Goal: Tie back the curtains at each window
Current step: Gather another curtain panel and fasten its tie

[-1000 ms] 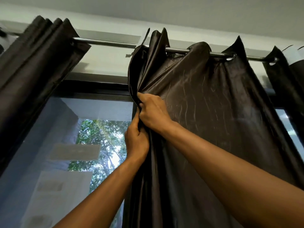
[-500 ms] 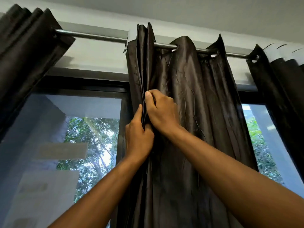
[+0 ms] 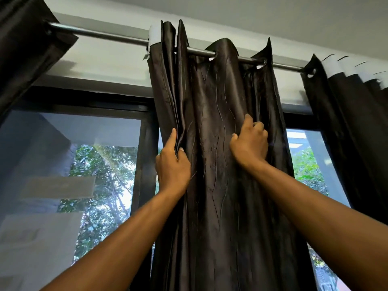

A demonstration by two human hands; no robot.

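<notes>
A person stands close beneath a metal curtain rod (image 3: 117, 35), looking up at it. Below the rod hangs a dark brown satin curtain (image 3: 214, 127), threaded onto it by eyelets and gathered into a narrow column in front of the window's black frame post. Window glass (image 3: 88, 164) shows to the left of this curtain, with green trees outside, and a thinner strip of glass shows to its right.

Progress, as a judgement: the curtain looks mostly pushed together into pleats, but no tie-back, cord or hook is visible anywhere, so the tying itself appears not yet done. Another dark curtain (image 3: 27, 51) hangs bunched at the rod's left end, and a third curtain (image 3: 346, 127) hangs bunched to the right of the middle one; neither shows a tie. Gathering seems near its end here, with binding left for every panel in view.

The left hand (image 3: 173, 164) reaches up to the middle curtain's left edge, below the rod, thumb and fingers clamped on the stacked folds, index finger lying straight up along them. The right hand (image 3: 249, 143) is raised to the curtain's right-hand pleats, fingers curled into the cloth as though bunching it; how firmly it grips cannot be told. The two hands are apart, with a smooth span of fabric between them.
</notes>
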